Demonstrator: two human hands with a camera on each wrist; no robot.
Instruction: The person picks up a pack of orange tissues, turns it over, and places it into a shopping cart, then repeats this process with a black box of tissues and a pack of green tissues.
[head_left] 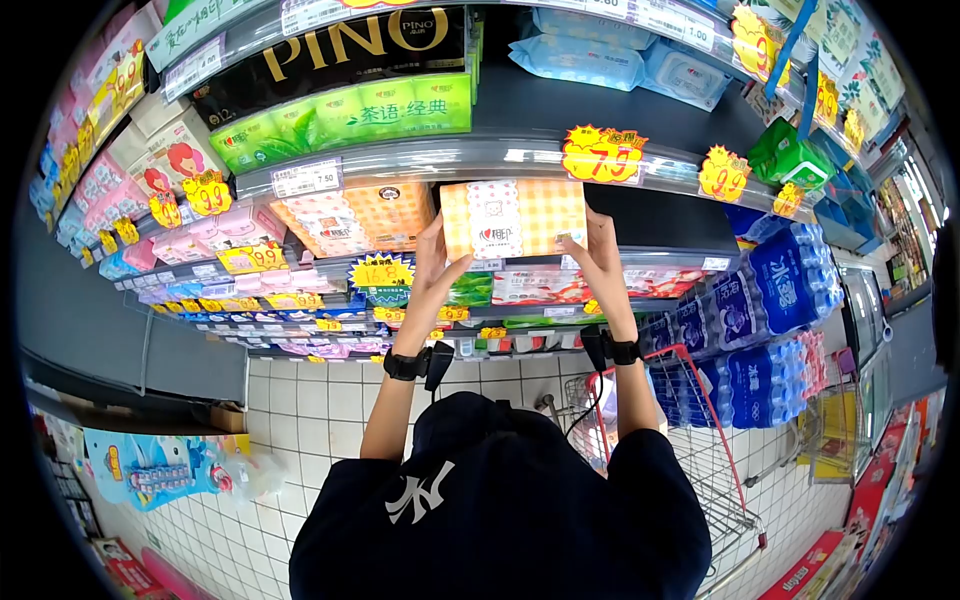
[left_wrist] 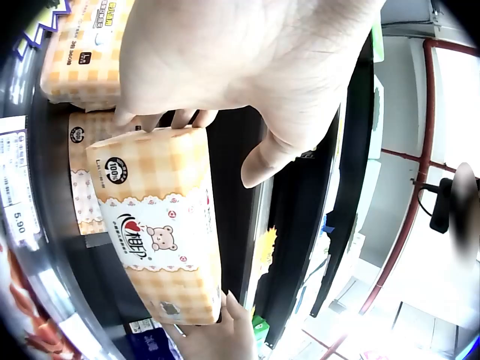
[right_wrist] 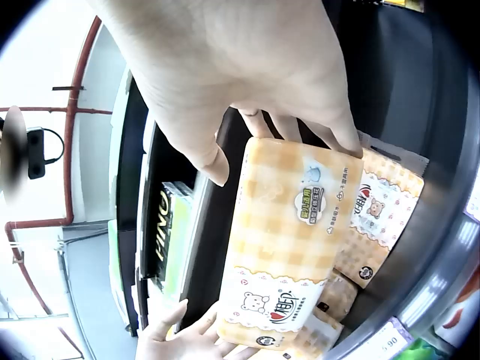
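Note:
A soft pack of tissues [head_left: 512, 222] with yellow-orange checks and a white band with a teddy bear is held up in front of the shelf, one hand at each end. My left hand [head_left: 436, 270] grips its left end, thumb near the lower corner. At the right end, my right hand [head_left: 602, 258] holds on, with its thumb over the lower front. Both wrist views show the fingers reaching round the ends of the pack [left_wrist: 154, 225]. Similar checked packs [right_wrist: 384, 210] sit on the shelf right behind it.
A shelf edge with a yellow price sign [head_left: 602, 154] runs just above the pack. Green tissue packs [head_left: 345, 120] stand on the upper shelf. A wire shopping cart [head_left: 690, 440] is to the right, by shrink-wrapped water bottles [head_left: 790, 280].

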